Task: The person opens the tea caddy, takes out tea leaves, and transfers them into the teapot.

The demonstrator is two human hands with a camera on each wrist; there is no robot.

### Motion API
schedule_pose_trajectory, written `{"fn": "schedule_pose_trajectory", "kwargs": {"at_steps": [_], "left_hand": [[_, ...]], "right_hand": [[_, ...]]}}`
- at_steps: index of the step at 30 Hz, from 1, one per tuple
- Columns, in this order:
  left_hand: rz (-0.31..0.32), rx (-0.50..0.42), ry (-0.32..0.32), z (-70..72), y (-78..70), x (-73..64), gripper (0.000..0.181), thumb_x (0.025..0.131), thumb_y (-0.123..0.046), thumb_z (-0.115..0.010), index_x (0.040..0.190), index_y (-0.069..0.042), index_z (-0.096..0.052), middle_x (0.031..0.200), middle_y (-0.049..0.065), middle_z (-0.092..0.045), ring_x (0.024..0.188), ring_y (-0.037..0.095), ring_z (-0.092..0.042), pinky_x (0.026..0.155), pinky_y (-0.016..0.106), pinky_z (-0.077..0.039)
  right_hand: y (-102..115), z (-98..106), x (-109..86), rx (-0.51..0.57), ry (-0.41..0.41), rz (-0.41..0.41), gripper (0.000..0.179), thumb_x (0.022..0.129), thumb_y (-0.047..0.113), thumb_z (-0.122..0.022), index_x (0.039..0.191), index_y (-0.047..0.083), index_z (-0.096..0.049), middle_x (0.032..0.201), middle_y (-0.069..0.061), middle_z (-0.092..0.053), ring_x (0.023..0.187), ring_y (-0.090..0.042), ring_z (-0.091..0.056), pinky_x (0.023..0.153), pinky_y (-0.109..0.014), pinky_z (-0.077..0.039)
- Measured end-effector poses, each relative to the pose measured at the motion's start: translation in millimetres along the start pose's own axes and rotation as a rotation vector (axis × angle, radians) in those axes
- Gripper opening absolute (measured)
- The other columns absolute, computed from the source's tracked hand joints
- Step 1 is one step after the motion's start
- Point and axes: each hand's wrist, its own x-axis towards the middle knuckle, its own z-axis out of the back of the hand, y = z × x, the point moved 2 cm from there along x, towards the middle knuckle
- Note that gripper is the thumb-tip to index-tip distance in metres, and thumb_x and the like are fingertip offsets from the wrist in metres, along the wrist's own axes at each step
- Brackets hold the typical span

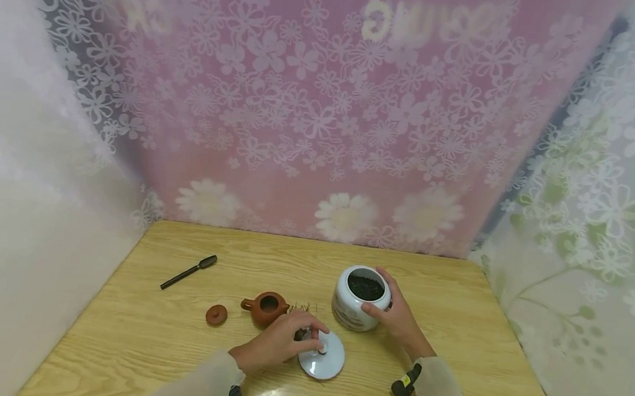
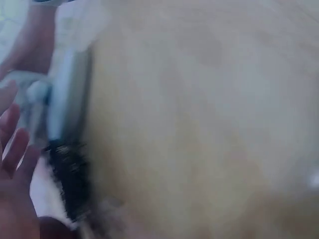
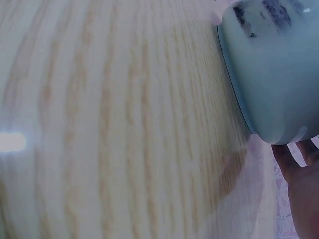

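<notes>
While right hand holds white jar on tabletop, its fingers and thumb curve round wall near mouth. Jar probably ceramic: stiff, smooth, breakable, heavier with dark leaves; lower belly gives safer hold. White lid lies just beside; left hand has fingers loosely parted near knob, contact I cannot tell. Knob seems best hold. Further left: brown teapot, small brown lid, dark scoop.

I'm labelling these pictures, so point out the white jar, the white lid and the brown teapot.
White jar (image 1: 354, 314): head view, front wall below the opening.
White lid (image 1: 329, 363): head view, top surface near the middle.
Brown teapot (image 1: 261, 318): head view, front of the body.
</notes>
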Motion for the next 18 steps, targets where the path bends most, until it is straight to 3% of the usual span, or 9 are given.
{"fn": "schedule_pose_trajectory", "kwargs": {"at_steps": [5, 9, 14, 18], "left_hand": [[0.06, -0.022, -0.009, 30.7, -14.6, -1.7, 0.035, 0.106, -0.048, -0.07, 0.135, -0.028, -0.075, 0.109, -0.019, -0.07, 0.104, 0.001, -0.065, 0.095, 0.033, -0.059], [0.128, -0.034, -0.041, 56.6, -17.3, -8.3, 0.03, 0.108, -0.043, -0.069, 0.135, -0.031, -0.073, 0.113, -0.015, -0.069, 0.1, 0.006, -0.064, 0.089, 0.033, -0.06], [0.184, -0.034, -0.085, 87.0, -11.0, -18.9, 0.03, 0.107, -0.032, -0.073, 0.137, -0.032, -0.071, 0.118, -0.01, -0.07, 0.109, 0.011, -0.069, 0.1, 0.041, -0.061], [0.198, 0.053, -0.141, 111.9, 2.2, -29.7, 0.031, 0.106, -0.032, -0.075, 0.137, -0.03, -0.072, 0.118, -0.011, -0.07, 0.115, 0.017, -0.069, 0.105, 0.052, -0.059]], "right_hand": [[-1, 0, -0.4, 0.004, 0.011, -0.007, 0.099, 0.098, 0.018, -0.085, 0.175, 0.018, -0.023, 0.176, -0.018, -0.032, 0.162, -0.047, -0.031, 0.126, -0.072, -0.029], [-2, 1, 0.2, 0.006, 0.014, -0.013, 0.1, 0.098, 0.018, -0.085, 0.175, 0.019, -0.022, 0.177, -0.017, -0.031, 0.163, -0.046, -0.03, 0.127, -0.072, -0.028], [-1, 0, -0.2, 0.004, 0.008, -0.001, 0.099, 0.098, 0.018, -0.085, 0.175, 0.019, -0.023, 0.176, -0.018, -0.031, 0.162, -0.047, -0.031, 0.126, -0.073, -0.028], [-1, 0, -0.4, 0.001, 0.009, -0.001, 0.099, 0.098, 0.019, -0.085, 0.175, 0.022, -0.023, 0.176, -0.017, -0.031, 0.162, -0.046, -0.031, 0.126, -0.072, -0.028]]}}
